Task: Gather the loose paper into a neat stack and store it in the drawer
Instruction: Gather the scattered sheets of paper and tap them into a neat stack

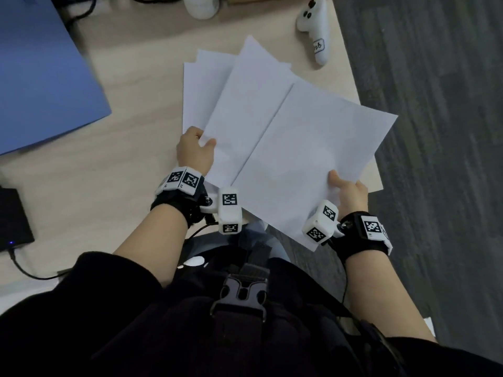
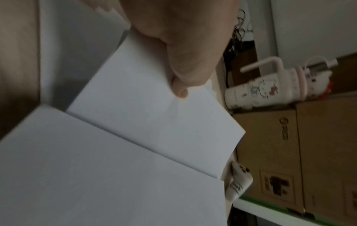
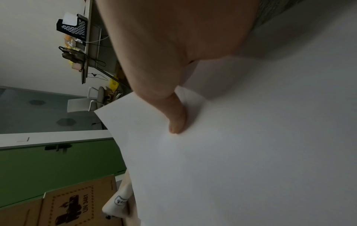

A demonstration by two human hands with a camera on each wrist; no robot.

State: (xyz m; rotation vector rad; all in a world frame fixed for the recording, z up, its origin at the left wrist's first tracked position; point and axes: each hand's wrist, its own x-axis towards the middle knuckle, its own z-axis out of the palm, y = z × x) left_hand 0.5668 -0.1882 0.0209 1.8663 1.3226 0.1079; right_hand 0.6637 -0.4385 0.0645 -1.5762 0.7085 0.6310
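Note:
Several white paper sheets point(image 1: 272, 118) lie fanned out over the right end of the desk point(image 1: 122, 159), their corners sticking out at different angles. My left hand point(image 1: 197, 149) pinches the near left edge of the lower sheets point(image 2: 154, 122), thumb on top. My right hand point(image 1: 345, 190) pinches the near right edge of the top sheet point(image 3: 231, 152), thumb pressed on its upper face. The top sheet point(image 1: 313, 148) overhangs the desk's right and near edges. No drawer shows in any view.
A white game controller point(image 1: 315, 28) lies at the desk's far right corner. A blue folder point(image 1: 40, 77) covers the left side, a black device point(image 1: 12, 219) with a cable sits at the near left. Cardboard boxes point(image 2: 289, 152) and a patterned tumbler point(image 2: 260, 88) stand beyond the desk.

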